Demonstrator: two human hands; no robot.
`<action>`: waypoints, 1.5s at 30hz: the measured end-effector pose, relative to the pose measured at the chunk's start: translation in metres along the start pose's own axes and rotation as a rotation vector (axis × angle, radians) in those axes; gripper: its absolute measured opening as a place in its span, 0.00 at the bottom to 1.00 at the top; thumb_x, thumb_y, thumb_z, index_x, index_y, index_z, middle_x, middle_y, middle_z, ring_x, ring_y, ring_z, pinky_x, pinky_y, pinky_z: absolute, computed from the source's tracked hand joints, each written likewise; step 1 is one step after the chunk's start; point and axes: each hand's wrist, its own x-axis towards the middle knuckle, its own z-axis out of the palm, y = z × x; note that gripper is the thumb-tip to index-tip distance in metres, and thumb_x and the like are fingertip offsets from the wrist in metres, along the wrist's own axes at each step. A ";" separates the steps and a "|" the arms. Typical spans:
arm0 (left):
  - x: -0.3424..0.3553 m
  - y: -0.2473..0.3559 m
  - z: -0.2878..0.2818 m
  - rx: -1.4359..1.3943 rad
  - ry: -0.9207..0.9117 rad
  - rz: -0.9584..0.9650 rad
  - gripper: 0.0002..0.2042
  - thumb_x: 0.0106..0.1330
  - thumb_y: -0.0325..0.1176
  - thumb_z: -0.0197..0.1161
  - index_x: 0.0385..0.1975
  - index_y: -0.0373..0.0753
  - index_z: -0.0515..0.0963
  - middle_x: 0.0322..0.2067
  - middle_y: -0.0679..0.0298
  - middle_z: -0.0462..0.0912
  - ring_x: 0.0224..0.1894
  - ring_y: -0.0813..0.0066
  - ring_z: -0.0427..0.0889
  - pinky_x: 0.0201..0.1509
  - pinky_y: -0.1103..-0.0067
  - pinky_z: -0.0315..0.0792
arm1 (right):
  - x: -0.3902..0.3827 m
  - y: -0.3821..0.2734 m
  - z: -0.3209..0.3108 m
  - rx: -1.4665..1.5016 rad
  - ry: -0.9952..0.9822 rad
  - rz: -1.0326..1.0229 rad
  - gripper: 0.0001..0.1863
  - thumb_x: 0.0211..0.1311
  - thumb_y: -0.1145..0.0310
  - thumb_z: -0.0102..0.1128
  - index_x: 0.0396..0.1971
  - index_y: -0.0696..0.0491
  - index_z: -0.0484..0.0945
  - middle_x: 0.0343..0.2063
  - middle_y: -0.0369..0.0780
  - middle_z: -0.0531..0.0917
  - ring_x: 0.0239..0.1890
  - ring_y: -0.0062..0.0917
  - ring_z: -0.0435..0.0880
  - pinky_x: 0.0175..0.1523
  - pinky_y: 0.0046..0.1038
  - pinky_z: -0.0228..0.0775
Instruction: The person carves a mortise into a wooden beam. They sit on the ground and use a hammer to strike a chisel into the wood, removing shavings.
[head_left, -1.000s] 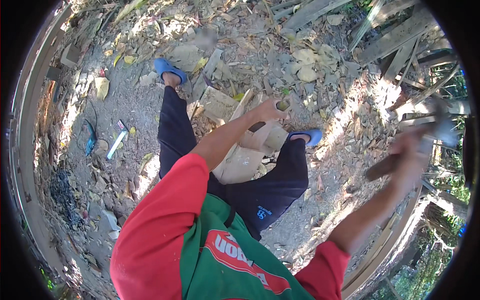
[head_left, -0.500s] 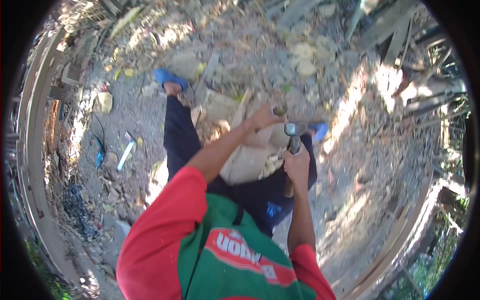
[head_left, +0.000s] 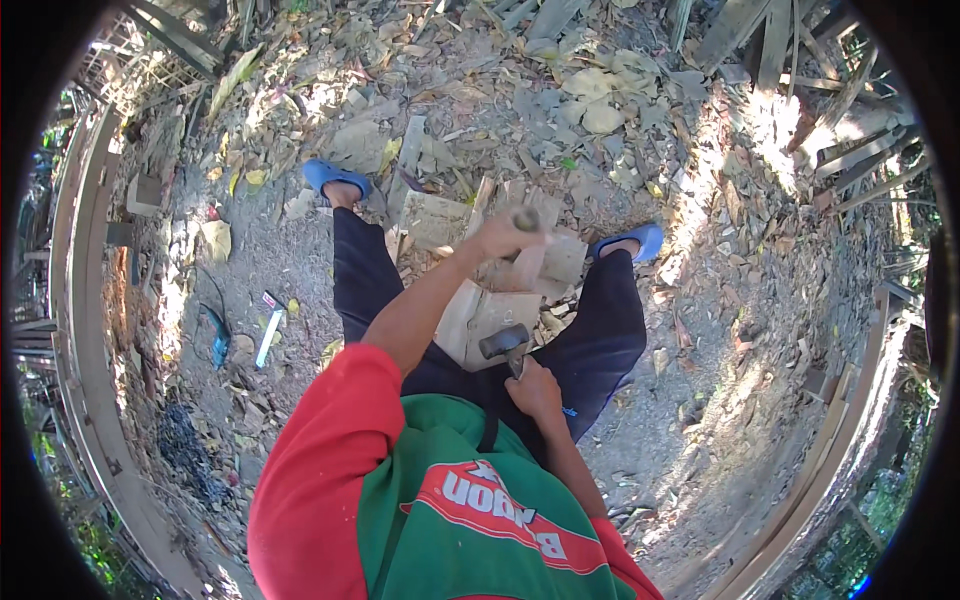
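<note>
My left hand grips a short olive-brown piece, perhaps wood or bamboo, its top showing and slightly blurred, above split pale wooden boards lying between my spread feet. My right hand is wrapped round the handle of a hammer, whose dark metal head is low between my thighs, over a flat pale board. The hammer head is below and apart from my left hand. What the lower end of the held piece touches is hidden by my fingers.
Blue-black power tool with a cord and a light strip-shaped object lie on the leaf-strewn ground at left. Long planks curve along the left and right edges. Broken timber is piled at upper right; dark tangled material lies at lower left.
My right hand and hammer have come from far out at the right to between my legs, then lower toward my body. My left hand still grips the piece, slightly shifted.
</note>
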 end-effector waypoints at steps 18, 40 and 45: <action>0.011 -0.013 0.002 0.221 0.044 0.000 0.12 0.55 0.37 0.73 0.25 0.41 0.75 0.22 0.74 0.73 0.24 0.86 0.71 0.29 0.82 0.67 | 0.000 0.002 -0.004 0.067 -0.011 0.025 0.23 0.48 0.62 0.61 0.42 0.60 0.74 0.34 0.59 0.81 0.41 0.55 0.81 0.49 0.48 0.72; 0.017 -0.017 0.001 0.263 0.029 0.018 0.13 0.53 0.39 0.73 0.26 0.39 0.77 0.23 0.74 0.74 0.25 0.85 0.69 0.31 0.82 0.67 | -0.003 0.005 -0.078 0.629 0.092 0.022 0.12 0.50 0.69 0.63 0.30 0.58 0.72 0.15 0.38 0.75 0.13 0.20 0.73 0.19 0.24 0.65; 0.018 -0.012 0.002 0.265 -0.003 -0.001 0.13 0.54 0.40 0.72 0.26 0.39 0.76 0.22 0.73 0.73 0.24 0.84 0.68 0.30 0.81 0.66 | -0.027 -0.033 -0.180 0.672 0.368 -0.039 0.10 0.56 0.70 0.63 0.30 0.55 0.70 0.13 0.33 0.71 0.12 0.15 0.68 0.17 0.20 0.58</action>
